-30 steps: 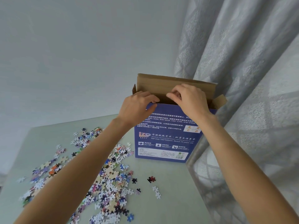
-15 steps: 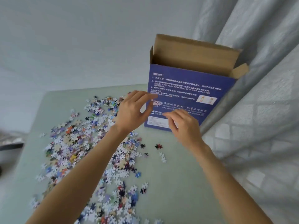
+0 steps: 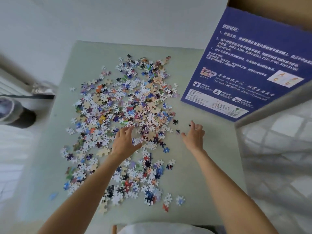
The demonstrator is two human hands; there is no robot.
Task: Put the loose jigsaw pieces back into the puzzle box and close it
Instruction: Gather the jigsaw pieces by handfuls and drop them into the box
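puzzle box (image 3: 249,65) blue side, "LZP" logo, "Net size:700*500mm", "About 14 Years old", Chinese instructions too blurred

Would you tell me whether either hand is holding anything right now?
Nothing: the left hand and right hand are both open above the loose jigsaw pieces.

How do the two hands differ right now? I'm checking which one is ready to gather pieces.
The left hand is over the dense pile of jigsaw pieces, while the right hand is beside the pile, near a few stray dark pieces. The left hand's fingers are spread wide; the right hand's are closer together, reaching toward the puzzle box. Both look open and hold nothing.
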